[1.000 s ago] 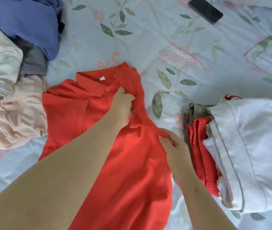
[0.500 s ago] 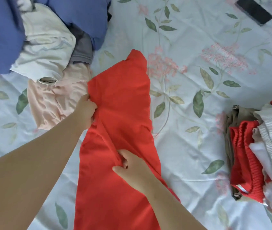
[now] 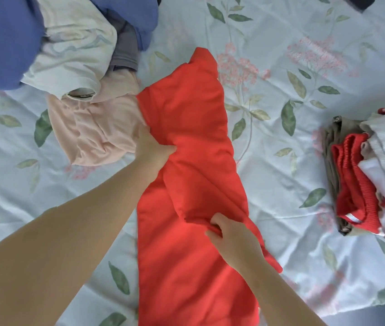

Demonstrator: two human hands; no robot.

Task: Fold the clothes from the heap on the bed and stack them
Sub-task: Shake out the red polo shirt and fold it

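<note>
Right, from the head camera, looking down on the bed (image 3: pixel 278 189) with its pale leaf-and-flower sheet. Dead centre lies the red shirt (image 3: pixel 193 128), folded lengthwise into a long narrow strip that runs from near the bottom edge of the frame up toward the middle of the bed. Both hands are on it, set well apart along its length. The left hand (image 3: pixel 152 149) is clamped on the strip's left edge about halfway up, thumb lying across the top of the cloth. The right hand (image 3: pixel 232 235) is lower down, fingers curled in and pinching a thick fold of the red fabric, which bunches just above the knuckles.

Up in the left corner sits the heap: a blue garment (image 3: pixel 3 41), a cream garment (image 3: pixel 73 41) draped over it, a grey piece (image 3: pixel 125 50) tucked behind, and a pale pink garment (image 3: pixel 92 135) at the front, touching the shirt's left edge right beside the left hand.

Over at the right edge, well apart from the shirt, is the folded stack (image 3: pixel 363 175): an olive-brown piece, a red knit and a white garment layered together. A dark flat object (image 3: pixel 360 2) is cut off at the top edge.
</note>
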